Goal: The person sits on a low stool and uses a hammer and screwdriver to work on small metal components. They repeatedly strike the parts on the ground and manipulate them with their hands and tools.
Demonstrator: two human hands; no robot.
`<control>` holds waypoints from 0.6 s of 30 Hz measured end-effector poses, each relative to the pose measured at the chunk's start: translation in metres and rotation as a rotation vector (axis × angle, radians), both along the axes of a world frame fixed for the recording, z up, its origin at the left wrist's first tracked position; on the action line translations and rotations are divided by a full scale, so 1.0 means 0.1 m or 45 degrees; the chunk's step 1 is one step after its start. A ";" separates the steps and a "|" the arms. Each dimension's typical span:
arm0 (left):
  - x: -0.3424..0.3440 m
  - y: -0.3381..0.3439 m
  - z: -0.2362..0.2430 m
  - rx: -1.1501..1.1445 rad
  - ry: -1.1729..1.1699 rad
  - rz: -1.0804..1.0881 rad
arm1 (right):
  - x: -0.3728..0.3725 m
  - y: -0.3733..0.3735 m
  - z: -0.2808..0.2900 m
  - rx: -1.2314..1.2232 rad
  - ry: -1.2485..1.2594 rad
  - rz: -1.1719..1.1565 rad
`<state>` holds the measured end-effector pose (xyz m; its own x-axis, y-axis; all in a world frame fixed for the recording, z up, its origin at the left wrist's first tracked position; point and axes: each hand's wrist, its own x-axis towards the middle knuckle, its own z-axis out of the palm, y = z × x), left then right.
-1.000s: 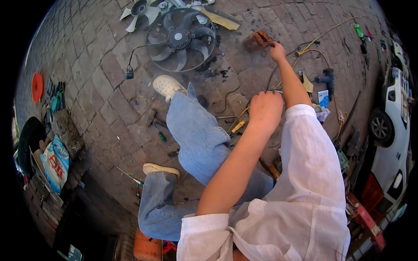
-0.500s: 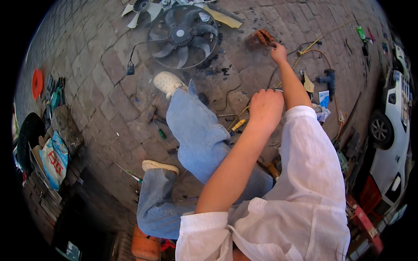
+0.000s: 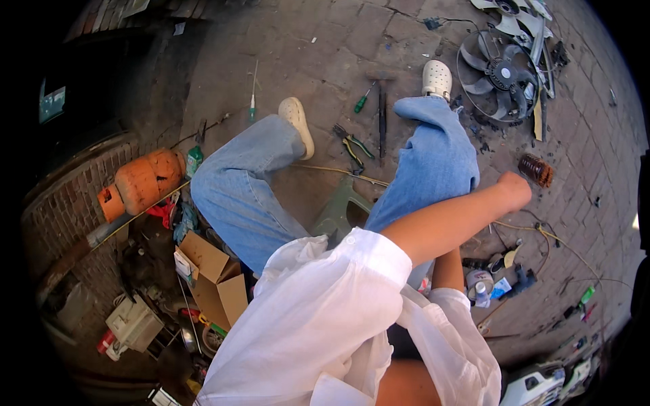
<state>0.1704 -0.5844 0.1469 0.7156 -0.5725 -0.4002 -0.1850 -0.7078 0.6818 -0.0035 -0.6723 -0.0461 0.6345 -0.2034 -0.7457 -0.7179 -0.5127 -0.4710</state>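
Note:
My left hand point(image 3: 516, 191) is closed, its knuckles facing up, beyond my bent knee; whatever its fingers hold, if anything, is hidden. Just past it on the paving lies a brown cylindrical part with what look like copper windings point(image 3: 535, 169). Below my left forearm only a piece of my right forearm point(image 3: 448, 271) shows, and the right hand is covered. A yellow cord point(image 3: 518, 226) runs over the ground near the left hand. Between my legs lie pliers with green-and-yellow handles point(image 3: 353, 145), a hammer point(image 3: 382, 125) and a green-handled screwdriver point(image 3: 363, 99).
A black radiator fan point(image 3: 500, 74) lies at the far right beside pale fan blades point(image 3: 518, 17). A dark blue power tool point(image 3: 523, 280) rests on the right. An orange gas cylinder point(image 3: 145, 179) and an open cardboard box point(image 3: 210, 271) are on the left. A green stool point(image 3: 338, 206) shows beneath me.
The view has swung to the left, so the fan and the wound part now appear farther right. My left arm now crosses over the right, hiding the right hand, which was at the wound part.

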 end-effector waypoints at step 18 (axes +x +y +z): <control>-1.37 5.02 -0.22 -0.014 -0.537 1.018 | 1.27 3.07 3.15 0.492 -1.699 0.121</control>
